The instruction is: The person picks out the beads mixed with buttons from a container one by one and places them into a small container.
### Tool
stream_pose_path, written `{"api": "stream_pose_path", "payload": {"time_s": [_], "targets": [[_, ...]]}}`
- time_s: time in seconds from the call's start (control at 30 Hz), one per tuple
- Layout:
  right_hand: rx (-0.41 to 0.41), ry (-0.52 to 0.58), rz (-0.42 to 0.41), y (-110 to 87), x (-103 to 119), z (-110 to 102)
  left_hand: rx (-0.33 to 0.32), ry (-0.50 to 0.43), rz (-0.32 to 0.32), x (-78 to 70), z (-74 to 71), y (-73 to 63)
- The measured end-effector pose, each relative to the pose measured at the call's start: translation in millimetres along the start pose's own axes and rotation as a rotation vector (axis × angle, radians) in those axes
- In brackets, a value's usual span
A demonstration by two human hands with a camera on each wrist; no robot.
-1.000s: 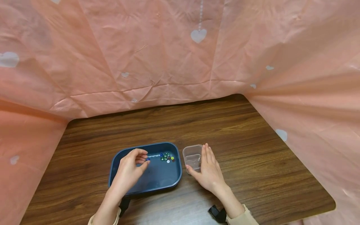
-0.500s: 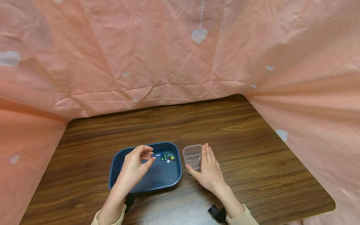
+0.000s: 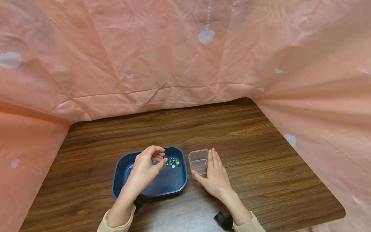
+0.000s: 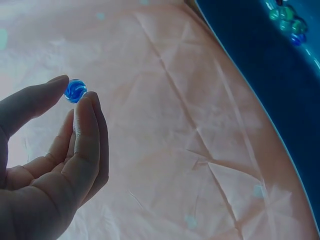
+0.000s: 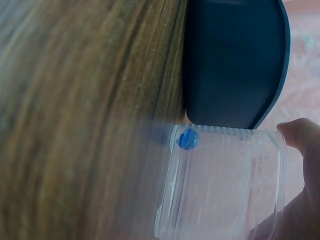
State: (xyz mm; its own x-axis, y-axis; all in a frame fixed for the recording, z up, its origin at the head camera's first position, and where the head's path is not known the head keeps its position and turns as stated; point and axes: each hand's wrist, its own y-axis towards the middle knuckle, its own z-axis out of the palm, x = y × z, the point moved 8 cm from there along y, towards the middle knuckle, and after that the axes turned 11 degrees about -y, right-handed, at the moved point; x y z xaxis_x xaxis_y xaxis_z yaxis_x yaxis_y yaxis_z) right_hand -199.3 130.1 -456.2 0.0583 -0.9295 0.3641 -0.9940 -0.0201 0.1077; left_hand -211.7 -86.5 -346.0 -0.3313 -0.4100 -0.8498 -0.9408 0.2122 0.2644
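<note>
My left hand pinches a blue swirled marble between thumb and fingertips. In the head view it is over the dark blue tray, which partly lies hidden under the hand. Beside the held marble, a cluster of green marbles sits in the tray's right part. My right hand holds a small clear plastic container on the table, thumb along its near side and straight fingers along the right wall. The right wrist view shows a blue marble by the container's base.
Near the green marbles lie small yellow, white and dark red pieces. Pink and blue pieces show at the tray's left. The wooden table is bordered by a pink curtain at the back and both sides.
My left hand has moved right across the tray with the marble, toward the green cluster. Pink and blue pieces at the tray's left have come into sight. My right hand and the container stay put.
</note>
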Motion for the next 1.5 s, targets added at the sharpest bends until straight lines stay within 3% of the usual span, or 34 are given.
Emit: {"api": "stream_pose_path", "payload": {"time_s": [0.33,0.57,1.2,1.5], "targets": [[0.012,0.004,0.004,0.2,-1,1,0.026,-0.055,0.007,-6.7,9.5,5.7],[-0.006,0.003,0.003,0.6,0,0,0.026,-0.054,0.057,-10.7,14.0,8.8],[0.015,0.002,0.016,1.6,1,0,0.094,-0.097,0.059,-16.2,33.1,18.6],[0.008,0.008,0.009,2.3,2,-1,0.099,-0.136,0.096,-22.5,41.1,22.0]]}}
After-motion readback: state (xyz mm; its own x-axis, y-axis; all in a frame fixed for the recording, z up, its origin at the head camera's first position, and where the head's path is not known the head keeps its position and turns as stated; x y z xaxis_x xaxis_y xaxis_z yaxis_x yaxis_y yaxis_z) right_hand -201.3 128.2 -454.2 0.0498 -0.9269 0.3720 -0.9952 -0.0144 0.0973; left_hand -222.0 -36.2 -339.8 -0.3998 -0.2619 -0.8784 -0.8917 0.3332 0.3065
